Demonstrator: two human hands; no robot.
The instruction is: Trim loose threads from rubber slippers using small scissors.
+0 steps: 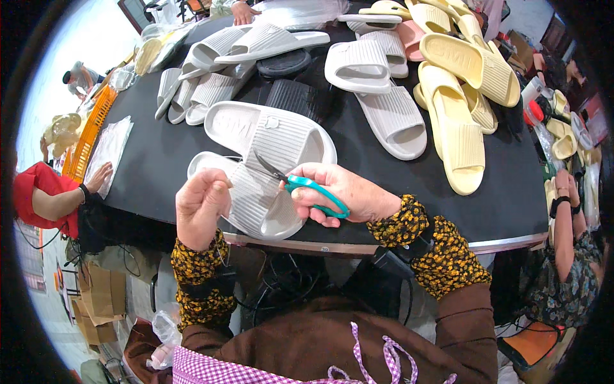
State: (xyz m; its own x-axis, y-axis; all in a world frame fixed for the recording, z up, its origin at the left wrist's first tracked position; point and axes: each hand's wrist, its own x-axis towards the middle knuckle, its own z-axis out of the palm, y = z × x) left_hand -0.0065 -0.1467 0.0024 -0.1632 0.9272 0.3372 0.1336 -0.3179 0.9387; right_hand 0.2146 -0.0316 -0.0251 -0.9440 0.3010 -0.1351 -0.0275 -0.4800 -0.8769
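Observation:
Scissors with teal handles (298, 182) are gripped in my right hand (358, 192). Their dark blades reach left over two light grey ribbed slippers lying side by side at the table's near edge. The blades point at the gap between the upper slipper (284, 137) and the lower slipper (252, 192), close to their straps. My left hand (203, 208) is closed in a pinch beside the lower slipper's left end. What sits between its thumb and finger is too small to make out.
Grey slippers (217, 96) and black slippers (291, 96) lie farther back on the dark table (153, 153). Yellow slippers (457, 121) are heaped at the right. An orange crate (89, 137) and another person's hand (99, 177) are at the left. A co-worker's arms (563, 217) show far right.

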